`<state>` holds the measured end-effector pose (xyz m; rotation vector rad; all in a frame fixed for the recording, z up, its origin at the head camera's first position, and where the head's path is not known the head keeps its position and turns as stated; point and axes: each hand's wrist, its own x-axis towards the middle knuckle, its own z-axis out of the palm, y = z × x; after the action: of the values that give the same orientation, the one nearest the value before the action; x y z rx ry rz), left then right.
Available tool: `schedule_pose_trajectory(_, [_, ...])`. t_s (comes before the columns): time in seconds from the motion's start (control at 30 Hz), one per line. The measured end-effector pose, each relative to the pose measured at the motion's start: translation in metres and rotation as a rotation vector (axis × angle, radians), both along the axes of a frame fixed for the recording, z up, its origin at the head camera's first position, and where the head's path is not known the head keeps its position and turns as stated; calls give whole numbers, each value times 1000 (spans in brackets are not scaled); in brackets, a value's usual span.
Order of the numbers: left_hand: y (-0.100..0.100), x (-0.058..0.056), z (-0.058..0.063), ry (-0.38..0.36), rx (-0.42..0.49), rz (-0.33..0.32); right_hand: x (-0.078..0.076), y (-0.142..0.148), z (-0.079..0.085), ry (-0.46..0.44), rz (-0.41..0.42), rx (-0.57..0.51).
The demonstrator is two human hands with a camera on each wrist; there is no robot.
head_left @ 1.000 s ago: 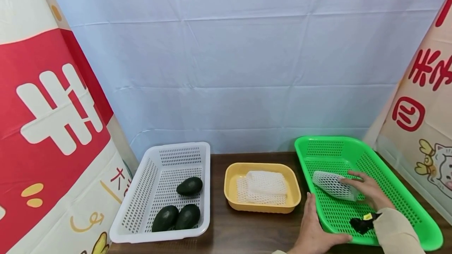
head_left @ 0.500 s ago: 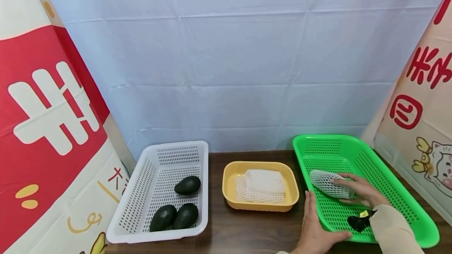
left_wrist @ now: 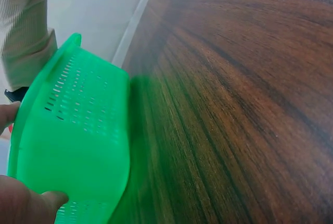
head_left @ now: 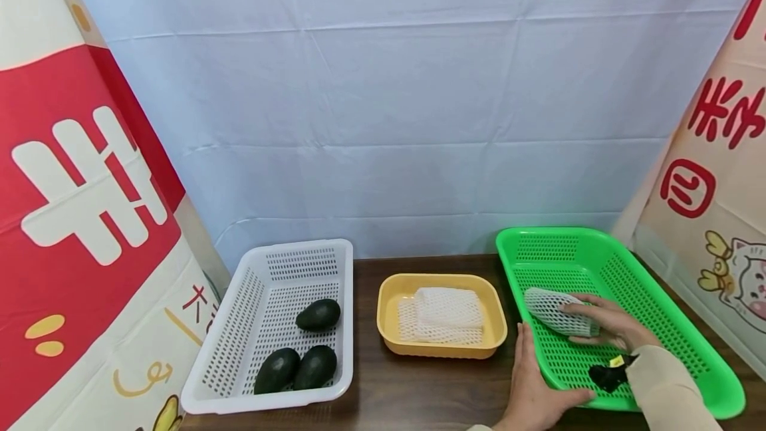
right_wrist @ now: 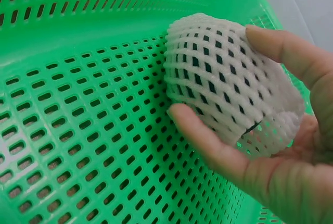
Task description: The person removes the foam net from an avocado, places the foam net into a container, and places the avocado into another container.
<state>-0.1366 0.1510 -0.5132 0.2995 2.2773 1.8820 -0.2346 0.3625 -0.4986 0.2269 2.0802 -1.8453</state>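
Observation:
In the green basket point(head_left: 670, 324), my right hand point(head_left: 610, 321) holds an avocado point(right_wrist: 218, 62) by the white foam net point(head_left: 550, 304) around it. Dark skin shows through the mesh. The right wrist view has the thumb and a finger on either side of the net, whose loose end point(right_wrist: 273, 130) sags near the palm. My left hand point(head_left: 532, 384) spans the basket's near left corner. Its straight fingers lie along the outer wall and the thumb lies at the front rim; a fingertip point(left_wrist: 54, 198) presses the wall in the left wrist view.
A white basket point(head_left: 227, 324) at left holds three bare avocados point(head_left: 318, 315). In the middle, a yellow tray point(head_left: 389, 334) contains folded white foam nets point(head_left: 449, 311). A black item point(head_left: 607, 376) with a yellow tag sits by the right cuff. Curtains stand behind and beside the table point(head_left: 413, 388).
My right hand has shifted slightly left with the netted avocado, and its fingers have drawn closer around the net. The left hand stays at the basket corner. The head view moved slightly.

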Motion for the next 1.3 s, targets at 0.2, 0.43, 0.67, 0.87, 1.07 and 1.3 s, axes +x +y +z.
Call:
schedule_pose_trajectory(0.2, [0, 0, 1, -14, -6, 7, 0, -2, 2, -2, 0, -31])
schedule_pose_trajectory(0.43, [1, -1, 1, -24, -17, 8, 1, -5, 3, 5, -13, 54])
schedule_pose_trajectory(0.67, [1, 0, 3, -19, -41, 22, 2, -8, 2, 6, -12, 59])
schedule_pose_trajectory(0.87, [1, -1, 3, -7, -38, 23, 1, -11, 4, 14, -19, 43])
schedule_pose_trajectory(1.07, [1, -1, 2, 3, -61, 23, -1, -11, 4, 8, -26, 61])
schedule_pose_trajectory(1.3, [0, -1, 3, 37, -95, 3, -1, -11, 2, 55, -46, 77])
